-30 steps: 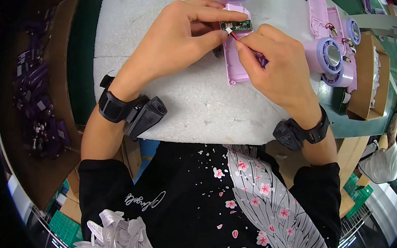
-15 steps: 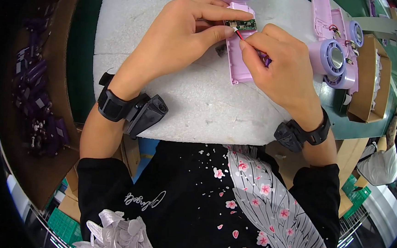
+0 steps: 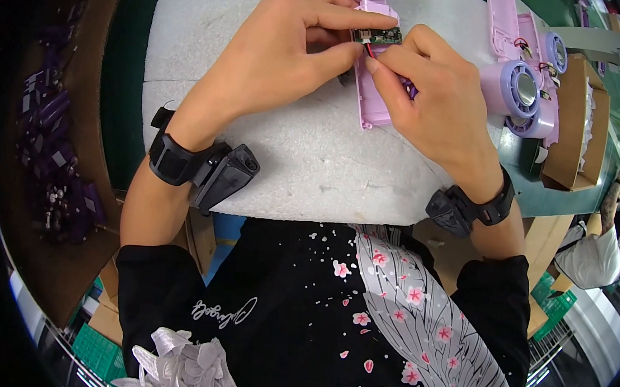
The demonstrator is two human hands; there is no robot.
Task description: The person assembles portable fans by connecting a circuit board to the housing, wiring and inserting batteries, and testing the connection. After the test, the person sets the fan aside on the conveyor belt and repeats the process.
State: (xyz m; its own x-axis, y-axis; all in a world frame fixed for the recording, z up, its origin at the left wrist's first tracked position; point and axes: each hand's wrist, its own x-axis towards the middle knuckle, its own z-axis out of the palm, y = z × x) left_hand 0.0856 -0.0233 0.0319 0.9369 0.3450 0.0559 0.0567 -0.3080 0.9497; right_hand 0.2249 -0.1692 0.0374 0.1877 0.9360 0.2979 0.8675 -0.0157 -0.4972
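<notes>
A narrow green circuit board point(image 3: 387, 36) sits in the far end of an open pale-pink plastic casing point(image 3: 371, 110). The left hand point(image 3: 280, 55) steadies it between forefinger and thumb; the right hand point(image 3: 439, 91), blocking part of the casing, pinches thin red-and-black wires point(image 3: 369, 51). White looping script point(image 3: 225, 311) marks the black shirt point(image 3: 289, 285). Lilac round fans point(image 3: 506, 88) lie rightward.

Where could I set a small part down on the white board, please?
The white board is bare between the black wristbands and left of the left hand. It's crowded around the right hand, pink case and purple fans.
</notes>
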